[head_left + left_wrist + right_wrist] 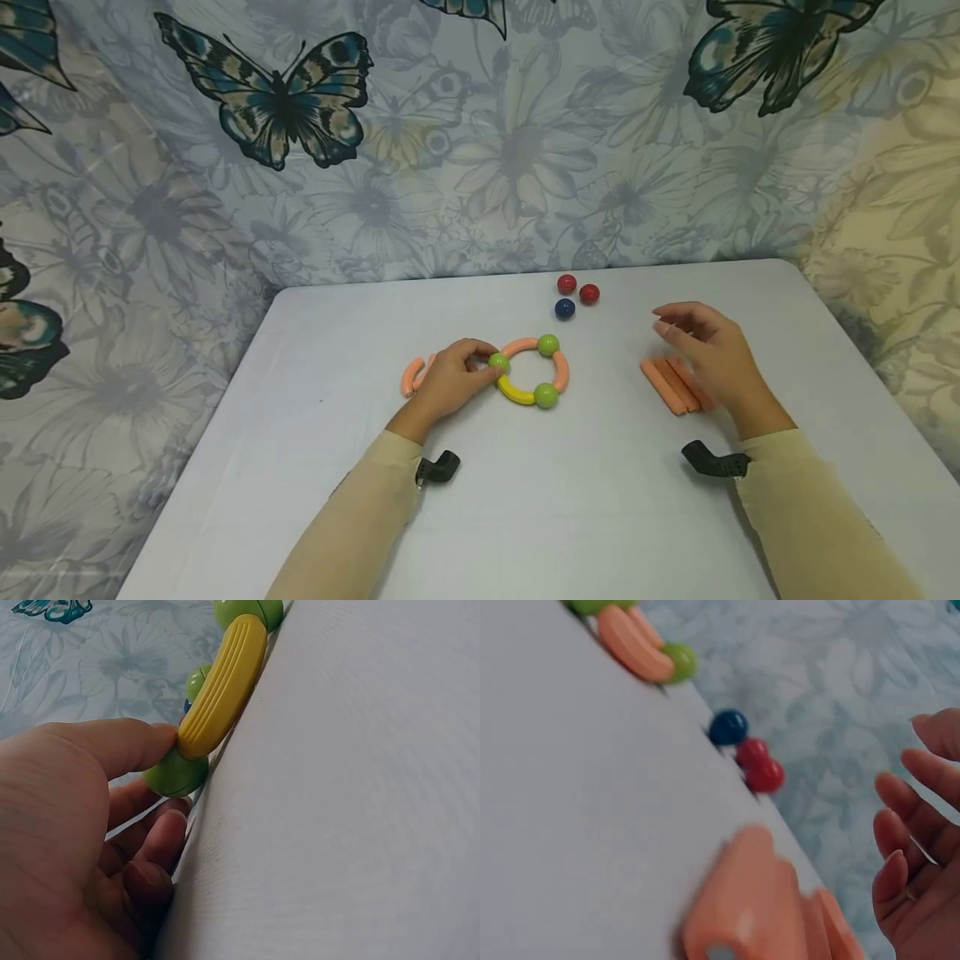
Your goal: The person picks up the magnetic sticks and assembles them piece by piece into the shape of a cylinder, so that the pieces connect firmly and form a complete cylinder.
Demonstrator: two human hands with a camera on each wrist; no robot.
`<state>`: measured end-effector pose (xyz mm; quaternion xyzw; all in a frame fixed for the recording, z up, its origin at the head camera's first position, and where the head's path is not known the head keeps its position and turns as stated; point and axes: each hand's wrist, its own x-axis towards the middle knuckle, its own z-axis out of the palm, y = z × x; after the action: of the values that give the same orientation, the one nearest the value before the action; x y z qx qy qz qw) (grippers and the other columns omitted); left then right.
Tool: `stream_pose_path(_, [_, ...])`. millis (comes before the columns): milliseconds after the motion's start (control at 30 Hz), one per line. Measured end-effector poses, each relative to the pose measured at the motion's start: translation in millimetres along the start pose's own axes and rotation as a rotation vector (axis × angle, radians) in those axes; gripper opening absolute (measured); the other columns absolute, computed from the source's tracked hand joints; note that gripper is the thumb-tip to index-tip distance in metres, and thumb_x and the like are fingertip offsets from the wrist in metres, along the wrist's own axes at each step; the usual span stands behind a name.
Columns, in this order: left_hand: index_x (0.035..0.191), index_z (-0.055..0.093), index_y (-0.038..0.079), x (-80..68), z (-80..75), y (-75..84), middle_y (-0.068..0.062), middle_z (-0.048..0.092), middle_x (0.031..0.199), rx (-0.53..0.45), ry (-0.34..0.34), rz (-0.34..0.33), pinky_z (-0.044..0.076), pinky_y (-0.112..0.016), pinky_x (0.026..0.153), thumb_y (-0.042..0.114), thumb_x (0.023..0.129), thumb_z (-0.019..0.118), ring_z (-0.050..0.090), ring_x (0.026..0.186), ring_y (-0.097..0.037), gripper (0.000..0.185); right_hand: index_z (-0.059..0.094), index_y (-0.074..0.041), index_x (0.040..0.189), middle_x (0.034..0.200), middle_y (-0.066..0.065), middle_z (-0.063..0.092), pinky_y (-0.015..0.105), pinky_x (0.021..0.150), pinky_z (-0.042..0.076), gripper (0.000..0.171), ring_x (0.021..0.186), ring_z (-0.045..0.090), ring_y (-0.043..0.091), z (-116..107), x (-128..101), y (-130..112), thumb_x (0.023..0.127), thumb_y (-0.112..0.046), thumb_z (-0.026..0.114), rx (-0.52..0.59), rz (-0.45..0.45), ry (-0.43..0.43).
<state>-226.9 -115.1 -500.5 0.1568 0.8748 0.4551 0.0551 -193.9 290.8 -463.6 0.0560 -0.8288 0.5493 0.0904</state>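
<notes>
A ring of curved sticks and balls lies on the table, made of a yellow curved stick, two orange curved sticks and three green balls. My left hand holds the ring at its left green ball; in the left wrist view the thumb presses where that ball meets the yellow stick. Above a group of straight orange sticks hovers my right hand, its fingers loosely bent and nothing between them. The right wrist view shows the same hand apart from the sticks.
Two red balls and a dark blue ball lie near the table's back edge. More orange curved pieces lie left of the ring, partly hidden by my left hand. A butterfly-patterned wall covering rises behind the white table.
</notes>
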Motion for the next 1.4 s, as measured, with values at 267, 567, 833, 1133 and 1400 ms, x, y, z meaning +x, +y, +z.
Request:
stream_pose_path(267, [0.127,0.077,0.021,0.6,-1.0,1.5,0.005,0.067,0.111,-0.002,0.004,0.006,0.050,-0.034,0.069,0.033,0.101,0.083,0.059,0.081,-0.019,0.030,0.059,-0.009,0.152,0.138,0.005,0.061,0.023,0.085,0.051,0.052,0.115,0.058,0.016,-41,-6,37,0.109,-0.036,0.071,0.052,0.206,-0.032])
stream_pose_path(567, [0.137,0.077,0.022,-0.4,-1.0,4.0,0.003,0.065,0.103,0.009,-0.009,0.002,0.049,-0.033,0.068,0.033,0.101,0.083,0.058,0.081,-0.018,0.039,0.057,0.002,0.146,0.128,0.005,0.067,0.018,0.088,0.050,0.052,0.108,0.063,0.012,-53,-3,46,0.103,-0.017,0.080,-0.027,0.156,-0.269])
stream_pose_path(833, [0.136,0.077,0.021,-0.7,-1.2,4.5,0.000,0.063,0.096,0.017,-0.012,-0.001,0.048,-0.033,0.067,0.034,0.101,0.083,0.058,0.079,-0.018,0.038,0.060,0.005,0.146,0.134,0.018,0.063,0.022,0.082,0.050,0.053,0.103,0.058,0.015,-55,0,38,0.100,-0.011,0.081,-0.179,0.111,-0.397])
stream_pose_path(1133, [0.134,0.077,0.024,-5.9,1.5,6.0,-0.002,0.064,0.089,-0.005,-0.023,-0.029,0.046,-0.031,0.063,0.039,0.101,0.082,0.057,0.074,-0.018,0.037,0.063,0.007,0.136,0.110,0.013,0.067,0.040,0.079,0.051,0.055,0.100,0.059,0.031,-61,4,14,0.103,-0.035,0.078,-0.507,0.231,-0.437])
stream_pose_path(1400, [0.127,0.078,0.026,-13.7,-0.3,4.1,-0.001,0.065,0.089,-0.037,-0.016,-0.045,0.048,-0.033,0.066,0.039,0.100,0.083,0.059,0.076,-0.019,0.031,0.058,0.012,0.141,0.124,0.026,0.067,0.051,0.082,0.054,0.066,0.109,0.062,0.041,-67,6,7,0.107,-0.043,0.069,-0.557,0.273,-0.371])
